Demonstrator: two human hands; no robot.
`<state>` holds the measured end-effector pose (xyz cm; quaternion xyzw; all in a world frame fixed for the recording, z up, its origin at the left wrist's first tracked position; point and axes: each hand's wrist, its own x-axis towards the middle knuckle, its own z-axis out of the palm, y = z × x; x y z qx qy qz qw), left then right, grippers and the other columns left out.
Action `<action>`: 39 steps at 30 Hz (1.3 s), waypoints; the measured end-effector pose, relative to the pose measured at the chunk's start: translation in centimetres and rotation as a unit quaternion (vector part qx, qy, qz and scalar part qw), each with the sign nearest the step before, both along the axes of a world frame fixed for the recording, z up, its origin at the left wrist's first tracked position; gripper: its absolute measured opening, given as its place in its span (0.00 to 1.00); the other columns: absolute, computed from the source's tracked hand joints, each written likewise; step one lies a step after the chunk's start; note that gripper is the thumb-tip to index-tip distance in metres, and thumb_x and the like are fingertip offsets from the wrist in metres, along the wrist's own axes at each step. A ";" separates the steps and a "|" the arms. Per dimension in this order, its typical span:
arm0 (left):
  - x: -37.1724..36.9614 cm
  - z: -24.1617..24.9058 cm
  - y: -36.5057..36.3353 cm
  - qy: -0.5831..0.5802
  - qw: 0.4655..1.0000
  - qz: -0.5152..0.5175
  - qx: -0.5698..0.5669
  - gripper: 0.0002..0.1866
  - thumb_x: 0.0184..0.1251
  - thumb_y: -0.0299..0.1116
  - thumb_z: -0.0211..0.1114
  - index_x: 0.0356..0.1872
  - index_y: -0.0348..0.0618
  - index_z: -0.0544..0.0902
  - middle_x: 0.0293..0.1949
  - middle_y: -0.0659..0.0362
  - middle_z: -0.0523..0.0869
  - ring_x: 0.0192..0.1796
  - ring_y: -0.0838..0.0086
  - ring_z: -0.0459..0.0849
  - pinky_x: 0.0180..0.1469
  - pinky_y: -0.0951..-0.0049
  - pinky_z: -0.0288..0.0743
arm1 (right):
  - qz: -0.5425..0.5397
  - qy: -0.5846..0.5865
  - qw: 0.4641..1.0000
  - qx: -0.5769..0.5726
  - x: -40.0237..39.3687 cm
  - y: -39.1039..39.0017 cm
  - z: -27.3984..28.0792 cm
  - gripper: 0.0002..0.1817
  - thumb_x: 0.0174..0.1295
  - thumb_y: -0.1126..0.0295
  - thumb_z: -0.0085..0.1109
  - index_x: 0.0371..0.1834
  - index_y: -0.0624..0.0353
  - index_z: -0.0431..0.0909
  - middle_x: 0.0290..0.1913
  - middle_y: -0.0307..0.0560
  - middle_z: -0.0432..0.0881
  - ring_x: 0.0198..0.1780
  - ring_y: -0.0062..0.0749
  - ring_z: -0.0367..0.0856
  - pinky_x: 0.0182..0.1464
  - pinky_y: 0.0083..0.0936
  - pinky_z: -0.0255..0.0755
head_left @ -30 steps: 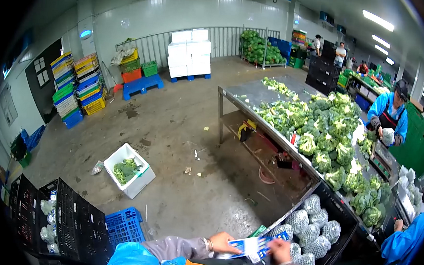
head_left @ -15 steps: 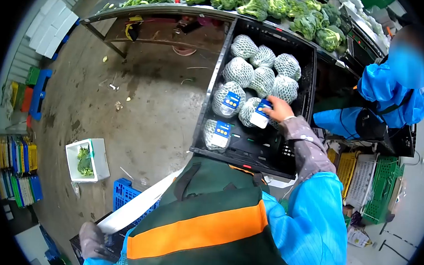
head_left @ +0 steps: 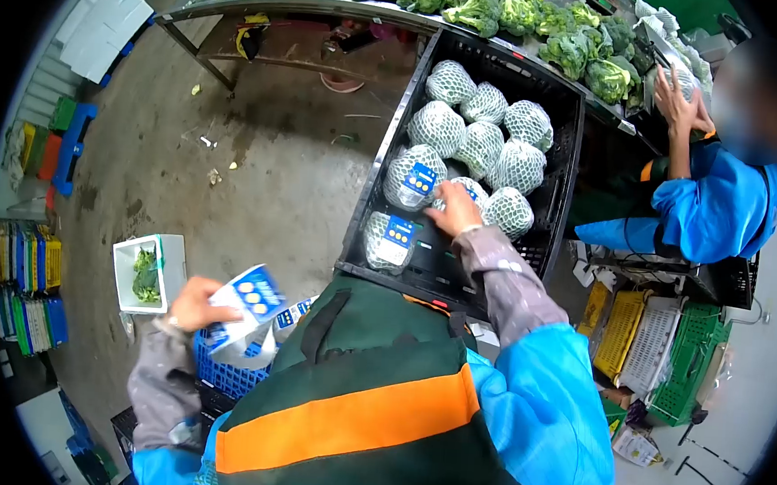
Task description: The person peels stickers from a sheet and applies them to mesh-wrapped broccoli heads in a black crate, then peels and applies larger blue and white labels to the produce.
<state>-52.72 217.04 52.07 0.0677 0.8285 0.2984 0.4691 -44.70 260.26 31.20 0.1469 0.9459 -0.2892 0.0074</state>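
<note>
My left hand (head_left: 194,304) is closed on blue-and-white printed labels (head_left: 256,298), held over a blue plastic crate (head_left: 226,375). Inside a black crate (head_left: 444,280), several green heads, seemingly broccoli, sit in white mesh nets. Bent fingers of my right hand (head_left: 458,211) rest around a netted broccoli head (head_left: 474,189) in the front rows; the hand covers much of it and a bit of blue label shows. Left of that hand lies a labelled netted head (head_left: 410,174), and nearer me another labelled one (head_left: 390,243).
Loose broccoli (head_left: 478,12) covers the metal table (head_left: 376,12) beyond the crate. A co-worker in a blue sleeve (head_left: 720,201) handles netted produce at the right. On the floor stands a white box (head_left: 171,274) with greens; yellow, white and green crates (head_left: 688,363) stand right.
My left hand has risen into view with the labels. The right hand has shifted left, uncovering a netted head on its right. The co-worker's hands have come up to the netted produce.
</note>
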 end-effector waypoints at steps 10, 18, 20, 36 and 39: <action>3.4 -4.4 16.5 -0.011 0.955 0.011 0.297 0.08 0.53 0.27 0.70 0.32 0.34 0.83 0.28 0.61 0.84 0.32 0.83 0.79 0.36 0.81 0.74 | 0.002 -0.064 0.754 -0.654 6.3 -6.5 13.5 0.09 0.59 0.74 0.60 0.42 0.66 0.79 0.31 0.44 0.82 0.27 0.21 0.80 0.26 0.14 0.73; 3.7 -3.8 15.1 -0.032 0.971 0.013 0.236 0.11 0.48 0.31 0.75 0.29 0.35 0.85 0.25 0.61 0.85 0.29 0.83 0.81 0.32 0.82 0.74 | 0.034 -0.074 0.732 -0.677 6.1 -7.4 11.0 0.05 0.62 0.73 0.57 0.36 0.63 0.75 0.25 0.40 0.79 0.25 0.20 0.80 0.25 0.15 0.72; 3.1 -3.7 14.0 -0.045 0.976 -0.015 0.213 0.12 0.49 0.31 0.75 0.32 0.34 0.85 0.25 0.60 0.85 0.29 0.84 0.81 0.32 0.81 0.75 | 0.055 -0.082 0.761 -0.641 5.8 -7.1 11.1 0.04 0.63 0.73 0.55 0.35 0.62 0.72 0.25 0.41 0.78 0.23 0.19 0.79 0.24 0.16 0.72; 2.2 -4.5 6.6 -0.100 0.988 -0.039 0.111 0.12 0.52 0.30 0.73 0.36 0.35 0.84 0.31 0.60 0.86 0.31 0.83 0.81 0.36 0.80 0.76 | 0.102 -0.131 0.986 0.035 6.4 2.5 -1.0 0.21 0.47 0.59 0.68 0.43 0.53 0.72 0.38 0.48 0.77 0.42 0.48 0.78 0.43 0.40 0.72; 2.7 -3.2 9.1 -0.072 0.982 0.061 0.166 0.12 0.54 0.29 0.71 0.38 0.35 0.84 0.31 0.59 0.87 0.31 0.82 0.82 0.35 0.81 0.76 | 0.065 -0.007 0.998 -0.024 7.1 0.9 0.4 0.22 0.43 0.66 0.71 0.39 0.55 0.70 0.38 0.50 0.74 0.43 0.47 0.76 0.43 0.38 0.70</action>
